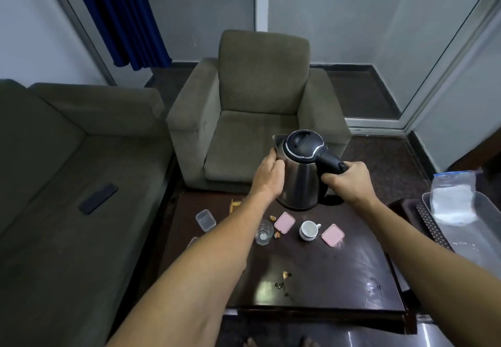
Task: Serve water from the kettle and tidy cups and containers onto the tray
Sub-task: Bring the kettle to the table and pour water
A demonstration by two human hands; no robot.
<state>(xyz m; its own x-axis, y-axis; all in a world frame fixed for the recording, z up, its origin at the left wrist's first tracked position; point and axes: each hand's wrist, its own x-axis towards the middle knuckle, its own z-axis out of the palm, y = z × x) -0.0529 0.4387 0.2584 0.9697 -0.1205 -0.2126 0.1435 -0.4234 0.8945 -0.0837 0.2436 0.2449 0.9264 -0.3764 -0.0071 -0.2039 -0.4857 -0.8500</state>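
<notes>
Two hands held the kettle (298, 176) at the far edge of the bench (325, 273); whether its base sat on the top or hung just clear could not be told. Right hand (345, 181) was closed round the black handle, which ran back and right from the body; left hand (269, 174) was pressed, fingers curled, against the steel wall just under the spout, which pointed away to the far left. Lower and nearer the person stood the vessels to fill: the glass (263, 232) near the left forearm, the white cup (308, 230) almost straight below the kettle. So the spout faced away from both; the pour would likely call for turning the kettle and drawing it back toward them. The tray (431, 227) lay off to the right.
</notes>
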